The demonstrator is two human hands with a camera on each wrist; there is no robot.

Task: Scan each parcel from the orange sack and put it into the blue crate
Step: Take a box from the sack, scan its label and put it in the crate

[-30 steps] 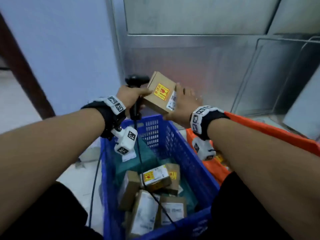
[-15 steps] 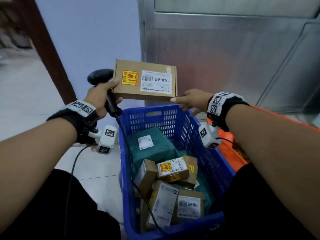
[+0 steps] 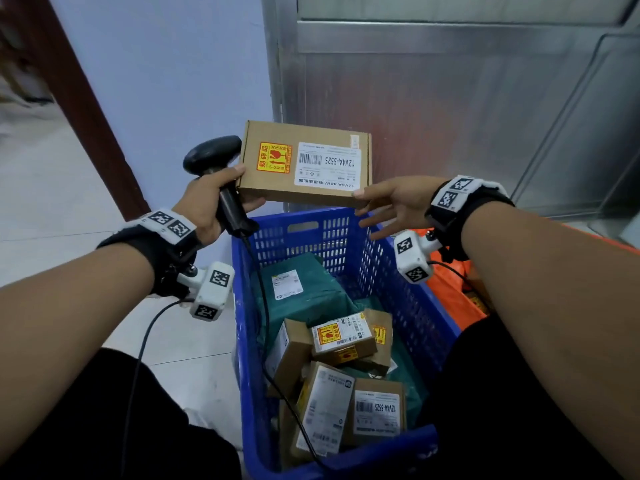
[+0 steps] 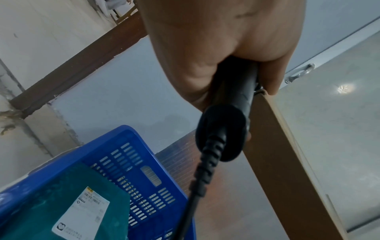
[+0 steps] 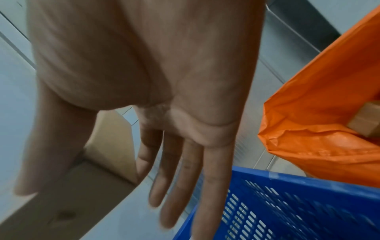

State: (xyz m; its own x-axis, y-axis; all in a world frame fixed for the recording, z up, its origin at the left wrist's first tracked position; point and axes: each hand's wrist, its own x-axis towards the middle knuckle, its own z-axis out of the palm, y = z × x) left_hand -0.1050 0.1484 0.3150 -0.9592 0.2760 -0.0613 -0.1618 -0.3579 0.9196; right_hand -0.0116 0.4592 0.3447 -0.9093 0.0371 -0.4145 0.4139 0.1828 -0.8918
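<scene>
A flat cardboard parcel (image 3: 304, 164) with a white label and an orange fragile sticker hangs level above the far end of the blue crate (image 3: 398, 292). My left hand (image 3: 214, 192) grips the black corded scanner (image 3: 211, 155) by its handle, and its thumb lies on the parcel's left corner. The scanner head sits just left of the parcel. My right hand (image 3: 377, 206) has straight, spread fingers; its thumb touches the parcel's right corner (image 5: 61, 203). The orange sack (image 5: 329, 105) is to the right of the crate, with a brown parcel (image 5: 368, 120) inside.
Several cardboard parcels (image 3: 343, 337) and a green mailer bag (image 3: 304, 296) lie in the crate. The scanner cable (image 3: 263, 327) hangs down into the crate. A metal cabinet (image 3: 450, 116) stands behind, with a pale wall and tiled floor (image 3: 69, 188) to the left.
The parcel has turned from tilted on edge to lying flat with its label facing me. My right hand has slid off its face to its right corner. Little has moved in the last half second.
</scene>
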